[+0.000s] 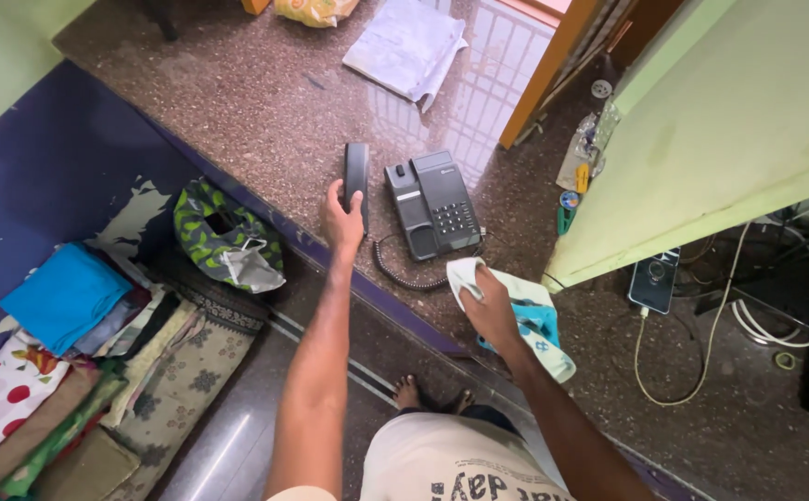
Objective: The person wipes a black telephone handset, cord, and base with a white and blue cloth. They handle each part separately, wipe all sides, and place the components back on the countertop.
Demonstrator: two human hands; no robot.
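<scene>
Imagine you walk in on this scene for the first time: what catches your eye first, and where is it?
The black desk phone sits mid-counter on the speckled stone counter, and the left hand holds its handset upright just beside it, the coiled cord trailing in front. The right hand grips a pale cloth near the counter's front edge. Lower left, folded fabrics lie stacked in bright colours.
</scene>
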